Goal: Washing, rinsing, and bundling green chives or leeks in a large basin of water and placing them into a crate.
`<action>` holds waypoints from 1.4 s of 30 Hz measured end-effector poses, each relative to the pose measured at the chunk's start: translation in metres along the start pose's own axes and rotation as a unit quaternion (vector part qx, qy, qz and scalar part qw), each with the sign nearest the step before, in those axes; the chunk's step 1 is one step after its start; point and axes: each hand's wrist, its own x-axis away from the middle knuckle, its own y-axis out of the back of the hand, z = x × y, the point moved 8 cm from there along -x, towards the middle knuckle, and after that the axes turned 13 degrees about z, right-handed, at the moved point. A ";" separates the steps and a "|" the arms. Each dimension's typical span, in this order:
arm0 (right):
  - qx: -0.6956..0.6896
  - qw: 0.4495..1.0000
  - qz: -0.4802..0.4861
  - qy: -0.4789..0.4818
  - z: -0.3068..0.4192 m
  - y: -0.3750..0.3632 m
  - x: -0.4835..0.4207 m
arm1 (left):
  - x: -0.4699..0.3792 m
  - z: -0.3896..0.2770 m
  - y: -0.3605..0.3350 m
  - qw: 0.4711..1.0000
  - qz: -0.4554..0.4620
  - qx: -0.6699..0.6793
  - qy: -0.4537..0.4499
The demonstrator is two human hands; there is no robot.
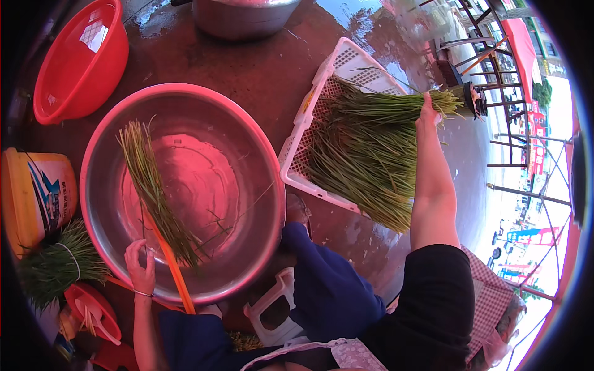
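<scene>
My right hand (428,111) grips the pale stem ends of a bunch of long green chives (378,103), at the far right side of a white plastic crate (293,143). More loose chives (366,157) lie in the crate below that bunch, their ends overhanging its near edge. Over the near-left rim of a wide metal basin (185,89) is my left hand (140,269), a bracelet on its wrist. A thin dark stalk reaches its fingertips; whether they pinch it I cannot tell. A smaller chive bunch (155,185) and an orange strip (169,259) lie across the basin.
A red plastic basin (83,60) and a metal pot (243,18) stand beyond. At left are a yellow bucket (39,199), a tied green bunch (65,259) and a small red bowl (93,306). A white plastic stool (274,306) is near my knees. Metal racks (506,92) stand at right.
</scene>
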 end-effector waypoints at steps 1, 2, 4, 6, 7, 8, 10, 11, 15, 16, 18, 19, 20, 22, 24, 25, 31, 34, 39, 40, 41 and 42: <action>0.010 1.000 -0.008 -0.012 -0.009 0.009 -0.012 | -0.004 -0.003 -0.005 1.000 0.006 0.002 0.000; 0.004 0.999 -0.037 -0.021 -0.016 0.021 -0.025 | -0.008 -0.006 -0.009 1.000 0.009 0.006 -0.007; -0.007 0.995 -0.016 -0.100 -0.024 0.016 -0.015 | -0.005 -0.008 -0.003 1.000 0.014 0.001 -0.002; -0.066 0.977 -0.030 -0.203 -0.025 0.011 -0.001 | -0.003 -0.008 0.001 1.000 0.012 -0.004 0.000; -0.066 0.977 -0.032 -0.202 -0.017 0.014 0.001 | -0.004 -0.008 0.001 1.000 0.010 -0.003 0.000; -0.054 0.977 -0.052 -0.200 -0.010 0.020 0.004 | -0.006 -0.008 0.001 1.000 0.011 -0.003 -0.001; -0.041 0.978 -0.076 -0.191 -0.004 0.036 -0.004 | -0.011 -0.009 -0.002 1.000 0.019 0.005 -0.005; -0.057 0.977 -0.074 -0.191 -0.007 0.046 -0.016 | -0.014 -0.009 -0.007 1.000 0.019 0.010 -0.010; -0.077 0.972 -0.006 -0.223 -0.003 0.072 -0.049 | -0.020 -0.007 -0.015 1.000 -0.006 0.013 -0.015; -0.058 0.973 0.012 -0.223 0.003 0.069 -0.039 | -0.017 -0.008 -0.008 1.000 -0.019 0.000 -0.012; 0.035 0.974 -0.020 -0.221 0.039 0.067 -0.007 | -0.013 -0.010 0.007 0.998 -0.050 -0.023 -0.002; 0.129 0.967 -0.056 -0.213 0.055 0.065 0.011 | -0.009 -0.008 0.018 0.996 -0.079 -0.043 0.004; 0.202 0.974 -0.086 -0.060 0.077 0.080 -0.002 | -0.013 -0.005 0.019 0.995 -0.097 -0.035 -0.005; 0.319 0.919 -0.062 0.222 0.121 0.074 -0.007 | -0.027 -0.006 0.017 0.989 -0.144 0.006 -0.031; 0.305 0.892 0.095 0.321 0.156 0.014 0.059 | -0.054 -0.025 0.021 0.980 -0.164 0.092 -0.063; 0.255 0.897 0.196 0.304 0.181 -0.028 0.117 | -0.070 -0.030 0.017 0.970 -0.164 0.166 -0.072; 0.071 0.675 0.705 0.204 0.178 -0.221 0.429 | -0.142 -0.016 0.014 0.961 -0.274 0.016 0.023; 0.032 0.650 0.758 -0.045 0.097 -0.295 0.502 | -0.182 0.009 -0.011 0.933 -0.173 0.302 0.092; -0.098 0.624 0.729 -0.264 0.064 -0.380 0.564 | -0.191 -0.024 -0.071 0.744 -0.045 0.662 0.077; -0.137 0.638 0.727 -0.214 0.070 -0.386 0.565 | -0.187 -0.012 -0.089 0.724 -0.052 0.678 0.115; -0.137 0.639 0.726 -0.214 0.067 -0.385 0.563 | -0.181 -0.007 -0.091 0.725 -0.051 0.678 0.116; -0.150 0.619 0.741 -0.214 0.066 -0.385 0.565 | -0.167 0.006 -0.094 0.670 -0.065 0.729 0.121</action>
